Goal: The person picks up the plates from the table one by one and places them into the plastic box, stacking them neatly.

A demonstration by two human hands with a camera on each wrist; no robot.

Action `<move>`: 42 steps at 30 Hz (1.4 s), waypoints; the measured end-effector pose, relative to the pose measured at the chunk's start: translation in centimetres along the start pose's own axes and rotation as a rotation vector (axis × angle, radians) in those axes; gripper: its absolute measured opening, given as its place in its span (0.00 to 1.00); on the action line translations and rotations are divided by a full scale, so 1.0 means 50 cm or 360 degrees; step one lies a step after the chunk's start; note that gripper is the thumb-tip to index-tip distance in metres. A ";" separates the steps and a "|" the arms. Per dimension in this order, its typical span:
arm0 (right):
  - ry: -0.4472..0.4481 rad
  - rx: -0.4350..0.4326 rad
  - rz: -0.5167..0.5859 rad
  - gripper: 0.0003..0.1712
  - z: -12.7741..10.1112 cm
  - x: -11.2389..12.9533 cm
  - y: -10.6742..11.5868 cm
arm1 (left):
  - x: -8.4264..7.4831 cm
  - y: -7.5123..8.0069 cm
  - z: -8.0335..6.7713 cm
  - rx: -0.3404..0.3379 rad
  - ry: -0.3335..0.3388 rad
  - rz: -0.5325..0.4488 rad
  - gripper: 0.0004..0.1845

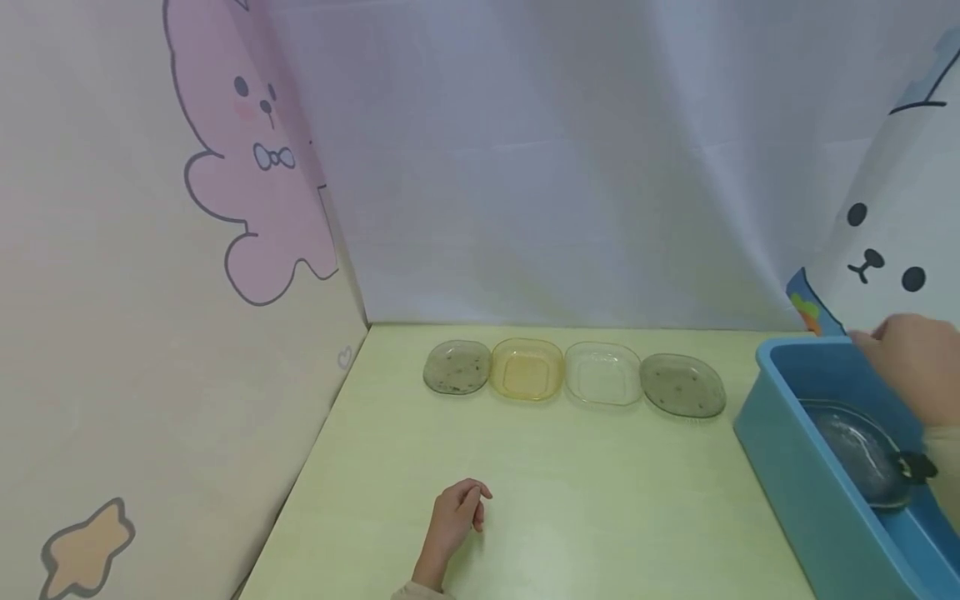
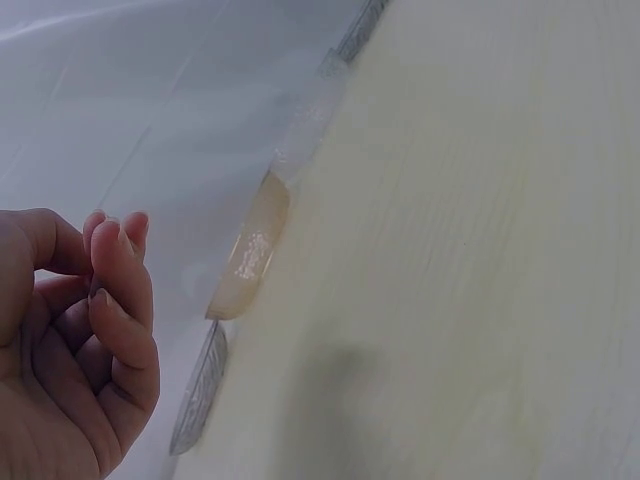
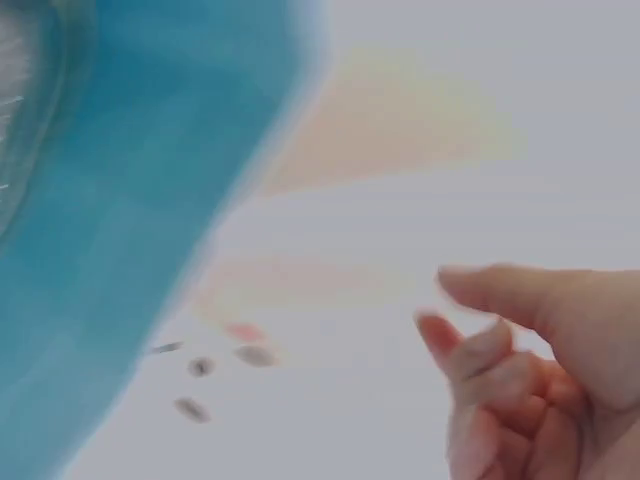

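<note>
My right hand is over the far end of a blue plastic bin. In the right wrist view its fingers are loosely bent, the thumb stands apart from them, and nothing is between them. A clear glass-like dish lies inside the bin, below that hand. My left hand is over the front part of the table, fingers loosely curled and holding nothing. Along the back of the table, side by side, are a grey dish, a yellow dish, a colourless dish and a grey oval dish.
The pale yellow table meets a white cloth backdrop behind the dishes. A cartoon-printed wall borders it on the left. The bin stands along the right side, and a dark strap sits on the right wrist.
</note>
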State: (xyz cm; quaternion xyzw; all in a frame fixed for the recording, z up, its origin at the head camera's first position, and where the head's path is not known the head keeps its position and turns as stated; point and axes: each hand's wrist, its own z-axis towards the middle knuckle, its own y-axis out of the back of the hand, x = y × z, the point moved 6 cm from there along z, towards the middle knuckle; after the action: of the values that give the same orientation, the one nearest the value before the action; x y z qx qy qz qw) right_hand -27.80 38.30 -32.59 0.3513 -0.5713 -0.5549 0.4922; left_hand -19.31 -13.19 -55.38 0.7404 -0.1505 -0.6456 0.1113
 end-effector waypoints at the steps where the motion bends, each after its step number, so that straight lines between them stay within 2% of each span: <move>1: -0.0015 -0.0025 0.0041 0.15 -0.002 0.025 0.021 | 0.000 0.001 0.000 -0.0002 0.0000 0.0001 0.12; 5: 0.0042 -0.0098 0.0196 0.21 -0.012 0.118 0.077 | -0.001 0.000 -0.001 -0.0001 -0.0013 -0.0006 0.12; 7: 0.0141 -0.0188 0.0335 0.22 -0.020 0.160 0.094 | -0.001 -0.001 -0.001 0.0001 -0.0022 -0.0006 0.12; 12: 0.0397 -0.0367 0.0640 0.19 -0.057 0.254 0.097 | -0.001 -0.008 0.001 0.0013 -0.0030 -0.0011 0.13; 16: 0.0536 -0.0278 0.0768 0.20 -0.083 0.316 0.060 | 0.000 -0.008 0.007 0.0012 -0.0030 -0.0004 0.13; 19: 0.0599 -0.0086 0.0793 0.21 -0.095 0.342 0.006 | 0.000 -0.005 0.008 -0.0001 -0.0033 0.0004 0.13; 25: 0.0557 0.0321 0.0922 0.23 -0.124 0.337 -0.149 | 0.004 -0.001 0.002 0.0003 -0.0026 0.0019 0.13; 29: 0.0472 0.0486 0.1110 0.22 -0.152 0.300 -0.240 | 0.004 0.001 0.003 0.0018 -0.0035 0.0026 0.13; 32: 0.0399 0.0558 0.1294 0.23 -0.175 0.271 -0.292 | 0.004 0.011 0.012 0.0019 -0.0049 0.0026 0.13; 36: 0.0358 0.0651 0.1461 0.23 -0.205 0.255 -0.343 | 0.019 0.041 0.038 0.0017 -0.0038 0.0083 0.13; 39: 0.0313 0.0632 0.1451 0.21 -0.216 0.242 -0.360 | 0.034 0.065 0.073 -0.0001 -0.0001 0.0138 0.14; 42: 0.0209 0.0541 0.1387 0.21 -0.211 0.215 -0.359 | 0.046 0.078 0.120 -0.0022 0.0071 0.0118 0.16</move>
State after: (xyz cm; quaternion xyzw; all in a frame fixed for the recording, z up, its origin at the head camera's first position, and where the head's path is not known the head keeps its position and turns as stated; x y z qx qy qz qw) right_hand -23.26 22.63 -49.41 0.1888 -0.7159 -0.1719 0.6498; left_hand -25.29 -17.49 -56.94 0.7477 -0.1708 -0.6255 0.1435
